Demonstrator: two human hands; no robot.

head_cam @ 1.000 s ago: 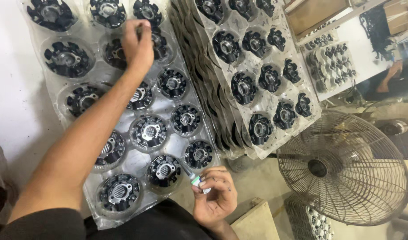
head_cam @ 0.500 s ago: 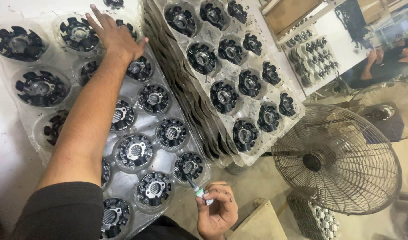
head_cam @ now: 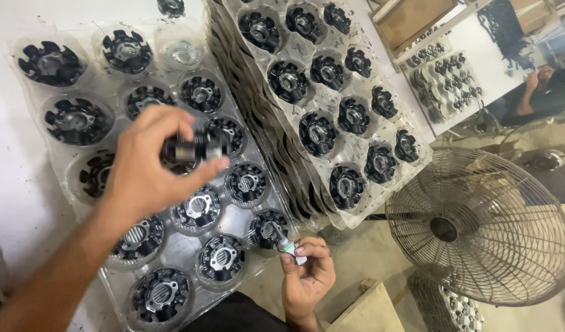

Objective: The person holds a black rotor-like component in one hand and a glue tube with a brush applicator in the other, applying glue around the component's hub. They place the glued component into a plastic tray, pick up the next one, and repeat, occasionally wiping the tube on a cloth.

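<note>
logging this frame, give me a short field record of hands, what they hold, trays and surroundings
left hand: lifted over the flat tray, gripping a black part, blurred
right hand: at the tray's near edge, pinching a small tube
flat tray: clear plastic, wells of black parts; one far well has none
tray stack: leaning to the right
fan: on the floor, right
other person: far right, arm showing

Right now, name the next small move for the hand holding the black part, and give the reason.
Probably bring the black part in the left hand down toward the right hand. The left hand holds it lifted above the clear tray, while the right hand waits at the tray's near edge with a small tube pointed up.
</note>
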